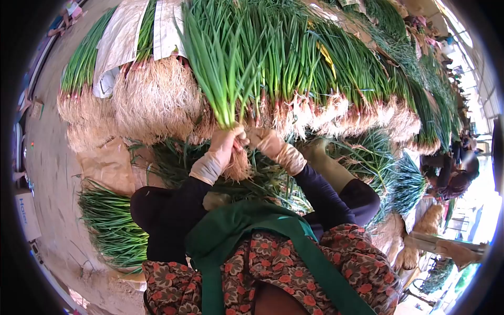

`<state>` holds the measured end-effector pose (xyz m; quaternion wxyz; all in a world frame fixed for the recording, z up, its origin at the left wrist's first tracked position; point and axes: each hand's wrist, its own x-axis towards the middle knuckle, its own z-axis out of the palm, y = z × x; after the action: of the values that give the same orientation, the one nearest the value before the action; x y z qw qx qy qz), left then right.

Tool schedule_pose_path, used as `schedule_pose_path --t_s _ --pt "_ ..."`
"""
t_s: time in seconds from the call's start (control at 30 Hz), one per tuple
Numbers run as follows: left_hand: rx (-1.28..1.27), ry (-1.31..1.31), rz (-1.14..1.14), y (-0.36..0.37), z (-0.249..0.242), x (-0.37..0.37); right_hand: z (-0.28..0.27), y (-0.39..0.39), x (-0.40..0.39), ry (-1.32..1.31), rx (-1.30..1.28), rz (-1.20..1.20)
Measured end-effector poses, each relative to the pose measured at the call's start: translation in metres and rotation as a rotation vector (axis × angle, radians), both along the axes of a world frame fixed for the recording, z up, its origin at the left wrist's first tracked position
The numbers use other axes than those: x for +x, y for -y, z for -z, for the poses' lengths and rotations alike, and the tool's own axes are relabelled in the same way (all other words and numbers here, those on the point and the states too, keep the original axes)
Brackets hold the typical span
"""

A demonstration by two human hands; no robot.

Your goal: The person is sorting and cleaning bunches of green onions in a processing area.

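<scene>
My left hand [223,147] is wrapped round a bunch of green onions [224,100], just above the roots. The green leaves point away from me, and the pale brown roots hang below the fist. Close beside it, my right hand [269,144] has its fingers curled together near the base of the bunch; what they pinch, if anything, is hidden. Both hands appear to wear thin, light-coloured gloves with wrinkled cuffs. Directly beyond my hands stands a long row of green onions [283,63], with reddish bases and bushy roots facing me.
Loose green leaves [273,184] litter the ground around my legs. A heap of green onions [115,226] lies at left, near brown sheeting [107,165]. White cloth [123,37] covers part of the row. A cardboard box [27,214] stands far left. Another person [457,176] crouches at right.
</scene>
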<state>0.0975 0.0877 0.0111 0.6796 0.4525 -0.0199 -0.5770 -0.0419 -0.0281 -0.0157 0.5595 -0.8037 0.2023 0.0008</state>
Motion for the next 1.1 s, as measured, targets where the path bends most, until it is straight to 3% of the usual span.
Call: schedule_pose_path --t_s 0.07,0.1,0.2,0.27,0.33,0.4,0.43,0.5,0.53,0.57,0.6,0.67,0.7,0.8,0.87,0.93,1.03,1.07,1.1 --pt "-0.039 0.011 -0.176 0.004 0.001 0.008 0.000 -0.004 -0.019 -0.310 -0.333 -0.142" --pt "-0.004 -0.082 -0.229 0.007 0.004 0.015 -0.002 0.000 -0.023 -0.341 -0.323 -0.128" --pt "-0.161 -0.190 0.045 0.004 0.009 0.019 -0.006 0.012 -0.034 -0.437 -0.284 -0.079" --pt "-0.103 -0.167 0.117 0.006 0.016 0.013 0.029 0.036 -0.011 -0.213 -0.436 0.346" --pt "0.104 -0.105 0.019 0.011 0.008 0.004 0.015 0.035 0.012 -0.313 -0.347 0.310" --pt "0.159 -0.097 -0.020 0.016 -0.002 0.001 0.003 0.021 0.027 -0.397 -0.450 0.204" --pt "0.238 0.028 0.047 0.014 0.000 0.004 -0.017 0.006 0.027 -0.246 -0.170 0.259" --pt "0.407 0.264 0.173 0.004 0.006 0.009 0.009 -0.010 0.014 -0.110 -0.075 0.014" --pt "0.379 0.244 0.152 0.001 0.007 0.009 0.014 -0.017 0.010 -0.188 0.023 -0.084" --pt "0.348 0.227 0.138 0.000 0.007 0.007 0.019 -0.016 0.004 -0.176 -0.235 -0.155" --pt "0.310 0.212 0.123 0.002 0.002 0.006 -0.044 -0.019 0.006 -0.254 -0.371 -0.128" --pt "0.375 0.225 0.103 0.004 -0.006 0.001 -0.014 0.005 0.015 0.077 -0.267 0.210" --pt "0.386 0.221 0.107 0.005 -0.003 0.000 -0.028 0.007 0.019 0.231 -0.292 0.345" --pt "0.444 0.310 0.177 0.005 -0.007 0.000 -0.017 0.010 0.047 0.241 -0.388 0.271" --pt "0.387 0.279 0.153 0.003 0.000 0.003 -0.015 0.007 0.042 -0.057 0.247 0.177" --pt "0.368 0.352 0.104 0.001 0.012 0.007 -0.026 0.000 0.028 0.025 -0.237 0.159" --pt "0.280 0.450 -0.078 0.004 0.013 0.012 -0.049 -0.019 0.001 -0.032 -0.260 0.036" --pt "0.229 0.375 -0.184 0.006 0.011 0.018 -0.004 -0.018 -0.012 -0.172 -0.064 0.045" --pt "0.255 0.277 -0.158 0.009 0.012 0.027 -0.037 -0.017 -0.012 -0.349 0.088 -0.038"
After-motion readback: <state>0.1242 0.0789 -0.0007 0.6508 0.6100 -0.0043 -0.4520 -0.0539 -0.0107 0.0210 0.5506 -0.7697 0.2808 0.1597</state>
